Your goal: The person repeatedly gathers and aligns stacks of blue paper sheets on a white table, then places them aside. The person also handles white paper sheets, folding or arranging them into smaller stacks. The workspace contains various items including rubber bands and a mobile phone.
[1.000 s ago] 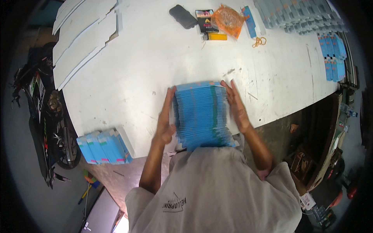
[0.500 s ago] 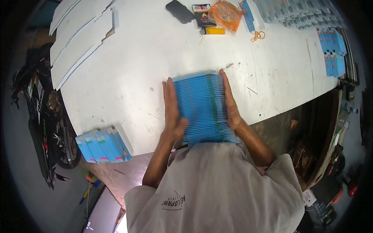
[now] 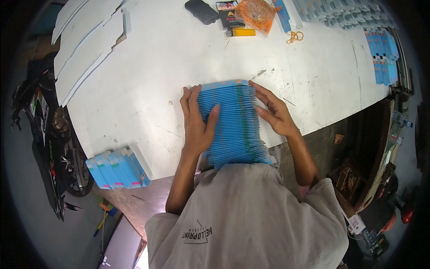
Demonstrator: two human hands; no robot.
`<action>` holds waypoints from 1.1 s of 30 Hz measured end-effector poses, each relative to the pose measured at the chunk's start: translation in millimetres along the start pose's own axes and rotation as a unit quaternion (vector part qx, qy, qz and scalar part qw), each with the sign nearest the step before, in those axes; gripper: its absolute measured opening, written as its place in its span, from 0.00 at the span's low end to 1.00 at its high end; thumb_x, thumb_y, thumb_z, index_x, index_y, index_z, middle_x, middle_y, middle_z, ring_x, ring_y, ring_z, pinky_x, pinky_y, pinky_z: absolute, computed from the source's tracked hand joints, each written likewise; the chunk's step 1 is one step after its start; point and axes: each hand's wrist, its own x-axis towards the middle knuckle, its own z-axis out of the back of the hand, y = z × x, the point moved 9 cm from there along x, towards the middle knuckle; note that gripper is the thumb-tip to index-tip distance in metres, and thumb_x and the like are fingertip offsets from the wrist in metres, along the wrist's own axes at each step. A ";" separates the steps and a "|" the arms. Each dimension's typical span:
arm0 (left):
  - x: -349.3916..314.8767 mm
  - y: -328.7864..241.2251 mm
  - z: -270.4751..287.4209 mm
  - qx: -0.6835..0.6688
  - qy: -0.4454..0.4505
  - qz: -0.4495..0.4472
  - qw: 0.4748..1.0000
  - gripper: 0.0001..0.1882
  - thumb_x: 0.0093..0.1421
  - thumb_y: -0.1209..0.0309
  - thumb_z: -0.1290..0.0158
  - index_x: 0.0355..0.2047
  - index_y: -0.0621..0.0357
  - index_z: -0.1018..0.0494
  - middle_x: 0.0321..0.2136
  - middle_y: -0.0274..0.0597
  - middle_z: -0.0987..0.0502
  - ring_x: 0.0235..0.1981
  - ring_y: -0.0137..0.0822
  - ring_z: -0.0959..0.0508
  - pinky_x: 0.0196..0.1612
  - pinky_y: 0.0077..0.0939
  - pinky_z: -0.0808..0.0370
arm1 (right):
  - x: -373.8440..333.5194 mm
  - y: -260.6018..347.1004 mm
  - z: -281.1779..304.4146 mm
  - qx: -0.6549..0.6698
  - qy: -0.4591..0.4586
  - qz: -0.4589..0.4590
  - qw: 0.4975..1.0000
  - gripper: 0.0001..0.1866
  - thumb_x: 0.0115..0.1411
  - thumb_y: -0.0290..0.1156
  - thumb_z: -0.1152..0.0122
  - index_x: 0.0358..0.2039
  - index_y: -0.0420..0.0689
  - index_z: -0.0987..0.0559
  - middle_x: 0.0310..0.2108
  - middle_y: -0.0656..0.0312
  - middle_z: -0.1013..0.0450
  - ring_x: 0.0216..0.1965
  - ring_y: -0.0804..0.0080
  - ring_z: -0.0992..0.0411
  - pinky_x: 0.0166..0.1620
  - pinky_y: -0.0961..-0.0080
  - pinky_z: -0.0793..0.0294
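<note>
A long row of flattened blue cartons (image 3: 230,123), packed edge to edge, lies on the table in front of me and reaches back to my shirt. My left hand (image 3: 197,121) holds its left side, fingers at the far left corner and thumb over the top edges. At the far right corner, my right hand (image 3: 278,114) has its fingertips on the row, with the thumb against the right side. Green and orange marks run in lines across the cartons' edges.
Smaller blue bundles (image 3: 117,168) stand at the table's near left corner, others (image 3: 381,56) at the right edge. White sheets (image 3: 89,45) lie far left. A lighter (image 3: 242,32), a dark pouch (image 3: 201,11), an orange plastic bag (image 3: 256,15) and rubber bands (image 3: 294,36) lie at the back.
My right hand has turned from lying flat along the right side to gripping the far right corner. My left hand has shifted slightly, its thumb farther up over the cartons.
</note>
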 end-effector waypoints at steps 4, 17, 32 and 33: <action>6.3 -6.4 2.1 -0.011 -0.001 -0.021 1.000 0.32 0.72 0.61 0.45 0.68 0.66 0.41 0.67 0.69 0.43 0.72 0.68 0.45 0.69 0.60 0.40 | 2.5 9.9 5.4 -0.099 -0.043 0.040 0.993 0.31 0.69 0.30 0.37 0.70 0.40 0.32 0.63 0.50 0.26 0.65 0.62 0.30 0.66 0.63 0.31; 9.9 -0.1 -2.8 -0.001 0.007 -0.028 1.000 0.33 0.72 0.59 0.46 0.69 0.63 0.43 0.69 0.70 0.46 0.72 0.69 0.45 0.70 0.63 0.41 | 5.7 -0.5 -2.2 0.084 -0.054 -0.092 0.991 0.33 0.63 0.16 0.34 0.68 0.40 0.32 0.40 0.61 0.21 0.38 0.79 0.25 0.46 0.77 0.25; 11.7 -0.2 -3.8 -0.008 0.029 -0.009 0.999 0.34 0.72 0.62 0.47 0.71 0.62 0.46 0.75 0.69 0.54 0.77 0.71 0.59 0.75 0.65 0.55 | 33.4 6.5 -2.2 0.051 0.050 -0.029 0.997 0.45 0.57 0.13 0.32 0.73 0.41 0.42 0.65 0.51 0.35 0.53 0.66 0.24 0.55 0.66 0.21; 11.7 -0.3 -3.9 -0.011 0.030 -0.009 0.999 0.34 0.72 0.63 0.47 0.71 0.62 0.46 0.75 0.69 0.54 0.77 0.71 0.59 0.75 0.65 0.55 | 33.6 2.6 -2.2 0.045 0.065 -0.026 0.997 0.45 0.57 0.14 0.32 0.73 0.41 0.42 0.65 0.51 0.34 0.54 0.65 0.24 0.56 0.65 0.21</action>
